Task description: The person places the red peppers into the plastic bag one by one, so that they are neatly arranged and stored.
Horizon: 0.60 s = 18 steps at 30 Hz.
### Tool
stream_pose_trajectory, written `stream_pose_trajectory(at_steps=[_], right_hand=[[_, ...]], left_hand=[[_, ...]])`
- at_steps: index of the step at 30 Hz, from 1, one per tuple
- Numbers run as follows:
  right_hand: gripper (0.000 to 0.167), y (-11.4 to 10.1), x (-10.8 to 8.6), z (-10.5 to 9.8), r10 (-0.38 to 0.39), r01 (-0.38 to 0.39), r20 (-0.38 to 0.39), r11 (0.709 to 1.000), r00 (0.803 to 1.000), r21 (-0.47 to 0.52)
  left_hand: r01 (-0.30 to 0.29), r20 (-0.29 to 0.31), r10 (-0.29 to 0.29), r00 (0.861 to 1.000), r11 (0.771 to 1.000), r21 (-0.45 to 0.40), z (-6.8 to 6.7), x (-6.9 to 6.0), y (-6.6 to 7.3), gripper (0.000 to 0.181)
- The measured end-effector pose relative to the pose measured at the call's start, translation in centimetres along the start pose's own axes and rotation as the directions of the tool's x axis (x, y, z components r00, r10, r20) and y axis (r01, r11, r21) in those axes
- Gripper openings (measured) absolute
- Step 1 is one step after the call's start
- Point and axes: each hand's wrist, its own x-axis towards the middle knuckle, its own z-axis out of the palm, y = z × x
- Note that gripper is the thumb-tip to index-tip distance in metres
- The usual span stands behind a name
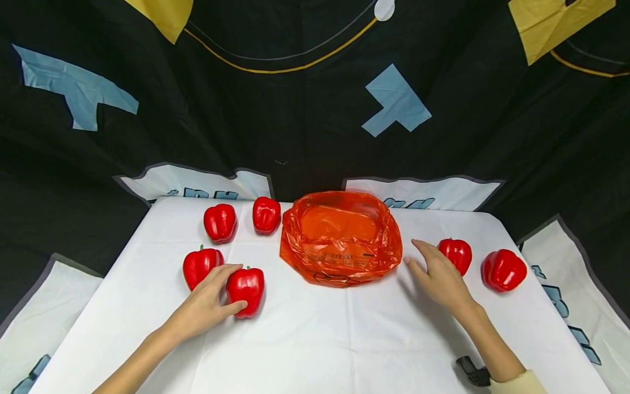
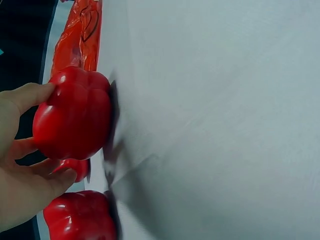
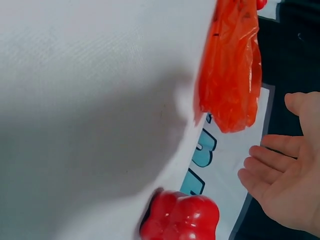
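Observation:
My left hand (image 1: 209,306) pinches a red bell pepper (image 1: 247,290) at the front left of the table, thumb on its near side and fingers at its far left. In the left wrist view the thumb rests on this bell pepper (image 2: 75,117), and some fingertips are hidden behind it. An orange-red plastic bag (image 1: 342,262) stands with its mouth spread at the table's middle. Just right of the bag, my right hand (image 1: 438,276) hovers with fingers extended, holding nothing. In the right wrist view its palm (image 3: 295,190) shows, apart from the bag (image 3: 232,75).
Three more bell peppers lie on the left: one beside my left hand (image 1: 199,265), two farther back (image 1: 220,223) (image 1: 266,215). Two others (image 1: 455,254) (image 1: 503,270) sit right of my right hand. A white cloth (image 1: 315,350) covers the table; a black printed curtain (image 1: 295,126) hangs behind.

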Motion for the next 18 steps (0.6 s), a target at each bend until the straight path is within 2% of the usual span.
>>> stream_pose_trajectory(at_steps=[6,10,13,18], right_hand=[[0.064,0.2,0.4,0.8,-0.035,0.035,0.013,0.997,0.999,-0.063],[0.063,0.4,0.8,1.4,-0.048,0.049,0.007,0.996,0.999,-0.069],[0.061,0.5,1.1,1.8,-0.028,0.028,0.005,0.999,1.000,-0.023],[0.057,0.3,1.7,2.4,0.020,-0.019,-0.006,0.992,1.000,0.127]], left_hand=[[0.021,0.000,-0.021,1.000,0.999,-0.024,0.2,-0.3,-0.1,0.079],[0.032,-0.009,-0.033,0.999,0.999,-0.030,0.4,-0.4,-0.2,0.080],[0.034,-0.012,-0.034,0.999,0.999,-0.040,0.5,-0.5,-0.3,0.080],[0.036,-0.010,-0.037,0.999,0.998,-0.055,0.6,-0.5,-0.5,0.079]])
